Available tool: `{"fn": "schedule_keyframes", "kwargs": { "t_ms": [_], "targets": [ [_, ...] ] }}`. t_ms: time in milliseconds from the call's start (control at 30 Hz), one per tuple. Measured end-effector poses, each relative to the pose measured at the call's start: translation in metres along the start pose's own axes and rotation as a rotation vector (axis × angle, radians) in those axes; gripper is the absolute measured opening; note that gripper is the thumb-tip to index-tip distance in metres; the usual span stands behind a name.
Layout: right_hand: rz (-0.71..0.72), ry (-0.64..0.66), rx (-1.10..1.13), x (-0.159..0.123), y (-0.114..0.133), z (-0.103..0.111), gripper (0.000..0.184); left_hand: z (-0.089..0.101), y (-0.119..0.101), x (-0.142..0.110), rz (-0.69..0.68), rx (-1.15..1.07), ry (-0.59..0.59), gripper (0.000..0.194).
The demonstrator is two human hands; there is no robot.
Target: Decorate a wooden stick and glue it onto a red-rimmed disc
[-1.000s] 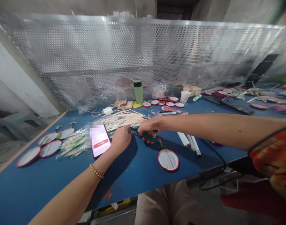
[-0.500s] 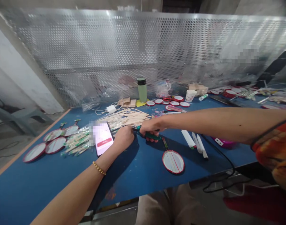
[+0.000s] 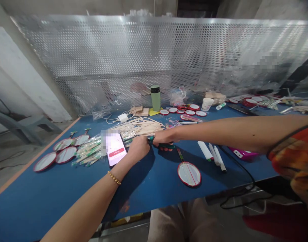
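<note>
My right hand (image 3: 164, 137) is closed around a green-handled tool (image 3: 166, 146), its tip pointing left at the pile of wooden sticks (image 3: 141, 127). My left hand (image 3: 139, 148) is curled shut just left of the tool's tip, knuckles up; what its fingers pinch is hidden. A lit phone (image 3: 116, 148) lies left of that hand. A small round red-rimmed fan (image 3: 189, 173) with a stick handle lies on the blue table (image 3: 55, 191), below my right hand.
More red-rimmed fans (image 3: 64, 151) and packed sticks (image 3: 89, 153) lie at the left. White glue sticks (image 3: 212, 154), a pink device (image 3: 242, 154) and a black cable sit right. A green flask (image 3: 155, 97), paper cup (image 3: 206, 104) and perforated metal screen (image 3: 154, 57) are behind.
Both hands stay together at the stick pile, barely moving. The view has shifted slightly, so everything sits a little further right and lower in the picture.
</note>
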State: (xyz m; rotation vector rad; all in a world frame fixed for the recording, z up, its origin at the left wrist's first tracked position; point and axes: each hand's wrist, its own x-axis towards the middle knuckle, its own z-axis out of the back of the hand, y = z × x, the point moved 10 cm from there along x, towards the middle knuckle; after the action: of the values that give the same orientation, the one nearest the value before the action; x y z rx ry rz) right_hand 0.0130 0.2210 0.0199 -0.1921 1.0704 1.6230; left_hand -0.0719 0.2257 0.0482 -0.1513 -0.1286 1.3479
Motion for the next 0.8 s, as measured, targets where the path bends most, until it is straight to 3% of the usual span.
{"fn": "schedule_keyframes", "kwargs": {
  "t_ms": [167, 267, 333, 433, 500, 667, 800],
  "targets": [
    [0.001, 0.102, -0.001, 0.0, 0.002, -0.003, 0.009, 0.009, 0.002, -0.006, -0.012, 0.048, 0.039, 0.033],
    [0.108, 0.085, 0.005, -0.008, 0.016, 0.016, 0.016, 0.024, 0.013, -0.008, 0.059, 0.122, -0.047, 0.035],
    [0.162, -0.087, -0.087, -0.012, 0.025, 0.049, 0.021, 0.028, 0.015, -0.008, 0.075, 0.182, -0.097, 0.037],
    [0.128, -0.498, -0.413, -0.013, 0.033, 0.106, 0.029, 0.022, 0.008, -0.006, 0.023, 0.266, -0.087, 0.038],
    [0.094, -0.588, -0.471, -0.003, 0.031, 0.12, 0.036, 0.018, 0.006, -0.006, 0.017, 0.3, -0.081, 0.039],
    [0.012, -0.647, -0.472, 0.033, 0.012, 0.111, 0.055, 0.013, -0.012, -0.006, -0.114, 0.333, -0.066, 0.037],
    [-0.024, -0.714, -0.468, 0.04, 0.005, 0.099, 0.067, 0.007, -0.021, -0.004, -0.186, 0.33, -0.003, 0.034]
  ]
}}
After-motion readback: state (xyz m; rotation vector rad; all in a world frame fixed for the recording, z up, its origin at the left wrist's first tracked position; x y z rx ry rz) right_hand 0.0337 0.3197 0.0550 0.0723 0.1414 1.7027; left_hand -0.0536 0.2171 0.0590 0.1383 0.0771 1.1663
